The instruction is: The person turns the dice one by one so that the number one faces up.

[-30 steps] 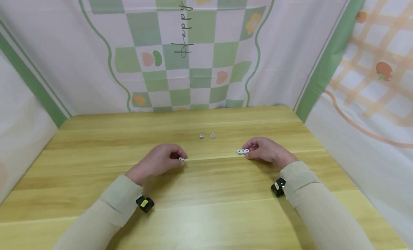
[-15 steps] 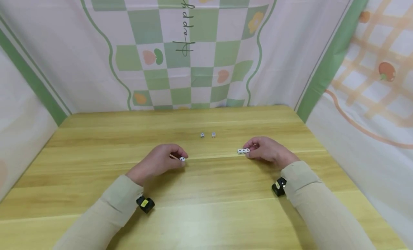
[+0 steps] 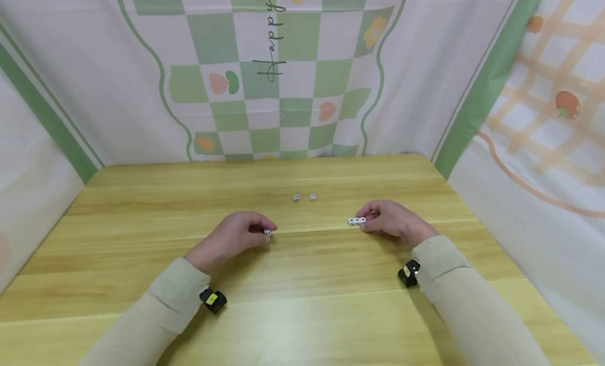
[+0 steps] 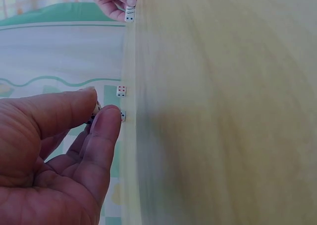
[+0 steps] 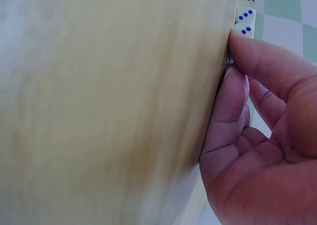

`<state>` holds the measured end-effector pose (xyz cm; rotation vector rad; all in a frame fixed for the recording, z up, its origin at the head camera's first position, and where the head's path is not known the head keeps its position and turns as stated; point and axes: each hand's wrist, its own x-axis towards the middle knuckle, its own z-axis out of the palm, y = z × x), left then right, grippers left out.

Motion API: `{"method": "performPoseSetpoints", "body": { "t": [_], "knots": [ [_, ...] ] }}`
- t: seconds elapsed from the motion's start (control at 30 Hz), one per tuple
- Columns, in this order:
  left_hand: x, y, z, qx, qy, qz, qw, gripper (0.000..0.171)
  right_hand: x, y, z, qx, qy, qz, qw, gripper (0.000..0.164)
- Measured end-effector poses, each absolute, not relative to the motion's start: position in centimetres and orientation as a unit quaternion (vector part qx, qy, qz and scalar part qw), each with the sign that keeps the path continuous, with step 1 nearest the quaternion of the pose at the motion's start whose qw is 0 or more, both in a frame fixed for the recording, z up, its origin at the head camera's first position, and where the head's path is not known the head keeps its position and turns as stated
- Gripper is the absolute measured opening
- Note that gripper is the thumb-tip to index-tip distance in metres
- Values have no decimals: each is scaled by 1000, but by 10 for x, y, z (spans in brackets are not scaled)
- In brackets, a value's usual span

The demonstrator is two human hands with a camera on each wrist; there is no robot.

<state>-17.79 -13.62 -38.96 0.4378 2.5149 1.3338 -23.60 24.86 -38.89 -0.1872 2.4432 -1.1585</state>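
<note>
My left hand [image 3: 233, 233] pinches a white die [image 3: 268, 232] between thumb and fingertips, left of the table's middle. In the left wrist view the fingers [image 4: 103, 128] hide most of that die. To the right, my right hand [image 3: 389, 220] holds the near end of a short row of white dice [image 3: 356, 221] lying side by side. Two dice of that row, with blue pips [image 5: 245, 14], stick out past my right thumb in the right wrist view; the end one is covered by thumb and finger. Farther back, a die [image 3: 296, 198] and another die [image 3: 313, 197] lie apart from each other.
The wooden table [image 3: 302, 282] stretches out on all sides of the hands. A pale curtain with green checks [image 3: 298, 114] hangs along its back edge, and more cloth [image 3: 529, 198] closes off the right side. A black wrist camera [image 3: 214, 300] sits under the left cuff.
The die between my left fingertips has turned slightly as those fingers shifted. My right hand and its row of dice stay where they were, as do the two dice at the back.
</note>
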Motion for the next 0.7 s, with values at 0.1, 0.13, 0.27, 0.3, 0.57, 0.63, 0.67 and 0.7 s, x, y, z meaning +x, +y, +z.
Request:
{"method": "performPoseSetpoints", "body": {
  "t": [0.1,0.13,0.27,0.3,0.57,0.63,0.67,0.7],
  "knots": [
    [-178,-136,-390,148,868,456,127,21,-236,249,-389,-63,880,-418,215,31],
    [-178,-135,-390,148,869,456,125,20,-236,249,-389,-63,881,-418,214,31],
    [-178,-134,-391,146,867,460,122,20,-236,249,-388,-62,880,-418,215,32],
    [-178,-134,-391,145,867,461,123,20,-236,249,-388,-62,880,-418,214,32],
    [-178,-131,-392,137,871,457,118,17,-235,249,-387,-53,881,-416,218,30],
    [-178,-131,-392,138,871,458,117,17,-236,249,-388,-54,882,-415,218,30],
    [-178,-131,-391,138,871,457,116,17,-236,249,-388,-56,882,-414,218,31],
    [-177,-131,-391,139,872,455,115,17,-236,249,-388,-58,883,-413,217,30]
  ]
}}
